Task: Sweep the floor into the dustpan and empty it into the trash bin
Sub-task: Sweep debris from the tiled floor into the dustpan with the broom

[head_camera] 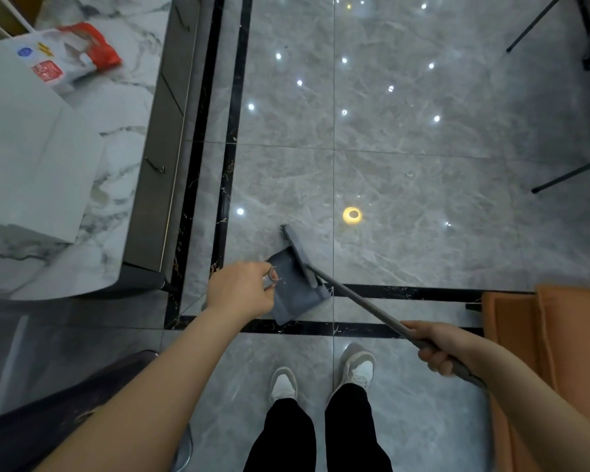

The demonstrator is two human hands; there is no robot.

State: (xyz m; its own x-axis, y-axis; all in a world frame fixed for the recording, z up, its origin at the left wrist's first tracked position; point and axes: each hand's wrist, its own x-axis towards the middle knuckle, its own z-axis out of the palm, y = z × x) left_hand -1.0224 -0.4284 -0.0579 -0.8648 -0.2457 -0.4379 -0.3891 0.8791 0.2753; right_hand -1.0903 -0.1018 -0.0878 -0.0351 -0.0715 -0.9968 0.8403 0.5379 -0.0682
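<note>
A grey dustpan stands on the glossy grey tile floor just ahead of my feet. My left hand grips the top of its upright handle, which shows as a small ring between my fingers. The grey broom head lies across the open mouth of the dustpan, bristles at its far end. Its long handle slants back to the right, where my right hand is curled round it. No trash bin is in view.
A marble counter with grey cabinet fronts runs along the left, carrying a white box and a red-and-white packet. An orange seat is at the right. Black stand legs reach in at top right. A dark chair sits at lower left.
</note>
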